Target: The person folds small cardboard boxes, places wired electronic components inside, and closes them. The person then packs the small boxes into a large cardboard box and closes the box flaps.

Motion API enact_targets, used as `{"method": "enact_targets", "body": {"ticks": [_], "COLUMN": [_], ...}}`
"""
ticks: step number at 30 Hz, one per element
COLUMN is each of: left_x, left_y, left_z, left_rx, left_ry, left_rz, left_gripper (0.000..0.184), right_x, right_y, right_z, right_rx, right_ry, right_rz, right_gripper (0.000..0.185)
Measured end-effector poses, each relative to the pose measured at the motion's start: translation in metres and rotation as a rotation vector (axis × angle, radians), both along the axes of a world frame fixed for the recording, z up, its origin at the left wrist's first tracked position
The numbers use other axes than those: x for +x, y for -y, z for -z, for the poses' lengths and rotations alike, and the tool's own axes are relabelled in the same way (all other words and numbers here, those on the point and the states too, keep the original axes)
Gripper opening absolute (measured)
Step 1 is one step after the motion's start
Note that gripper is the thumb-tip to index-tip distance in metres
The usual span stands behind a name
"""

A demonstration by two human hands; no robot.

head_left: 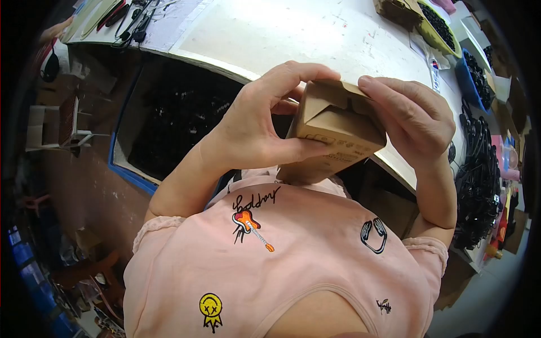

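A small brown cardboard box (338, 138) with dark print on its side is held up in front of my chest, tilted, one end facing me. The flaps at that end are folded inward and dark gaps show between them. My left hand (265, 118) is wrapped round the box, thumb along its printed side and fingers over the far edge. My right hand (414, 115) pinches the upper right edge near a flap, its fingertips pressed together there. What the box holds inside cannot be seen.
A white worktable (236, 34) lies beyond the box. Below its edge sits a blue-rimmed crate (135, 176) of dark items. At right are a yellow basket (451, 48) and a blue basket (466, 84) of black parts, plus bundled black cables (479, 180). Cables (135, 25) lie at upper left.
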State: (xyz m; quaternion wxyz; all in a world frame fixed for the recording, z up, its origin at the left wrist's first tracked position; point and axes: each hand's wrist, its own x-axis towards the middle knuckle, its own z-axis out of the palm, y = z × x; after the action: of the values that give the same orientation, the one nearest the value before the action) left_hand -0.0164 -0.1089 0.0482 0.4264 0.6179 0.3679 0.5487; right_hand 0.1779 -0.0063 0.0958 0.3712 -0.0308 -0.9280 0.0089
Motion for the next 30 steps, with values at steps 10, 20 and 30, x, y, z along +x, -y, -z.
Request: {"method": "enact_targets", "body": {"ticks": [10, 20, 30], "left_x": [-0.003, 0.000, 0.003], "left_y": [-0.002, -0.003, -0.008], "left_z": [0.007, 0.011, 0.017], "left_rx": [0.062, 0.111, 0.123], "left_ry": [-0.047, -0.102, -0.123], "left_rz": [-0.001, 0.011, 0.011], "left_gripper": [0.062, 0.040, 0.039], "right_x": [0.004, 0.002, 0.008], "right_y": [-0.001, 0.001, -0.003], "right_z": [-0.012, 0.004, 0.005], "right_rx": [-0.644, -0.826, -0.835], "right_ry": [0.169, 0.091, 0.169], "right_rz": [-0.013, -0.003, -0.032], "right_gripper": [0.021, 0.013, 0.010]}}
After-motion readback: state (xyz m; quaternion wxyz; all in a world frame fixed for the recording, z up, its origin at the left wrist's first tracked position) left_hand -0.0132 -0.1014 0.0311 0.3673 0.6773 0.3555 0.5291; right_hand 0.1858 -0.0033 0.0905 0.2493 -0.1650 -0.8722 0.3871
